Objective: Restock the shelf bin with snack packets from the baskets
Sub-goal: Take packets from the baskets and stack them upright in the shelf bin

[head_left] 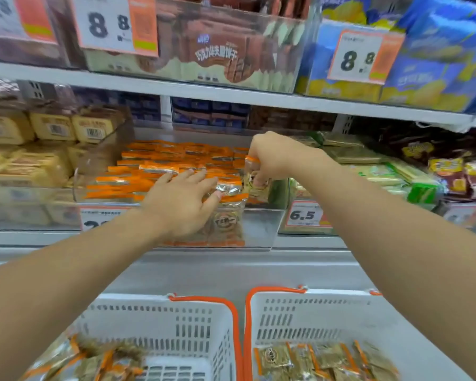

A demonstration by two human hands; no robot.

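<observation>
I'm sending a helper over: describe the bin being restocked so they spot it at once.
Find the middle shelf, under the 8.8 price tags. The clear bin sits centre, where both hands reach. Alone among its neighbours, it holds rows of orange-edged packets; yellow packs lie left, green ones right.

White shelf (308, 242) carries a clear bin (259, 226) — orange-edged packets (154, 166) inside.

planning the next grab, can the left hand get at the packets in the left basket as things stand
Probably yes. The left hand lies open on the shelf bin's packets, holding nothing, and the left basket sits open-topped below, its packets uncovered.
</observation>
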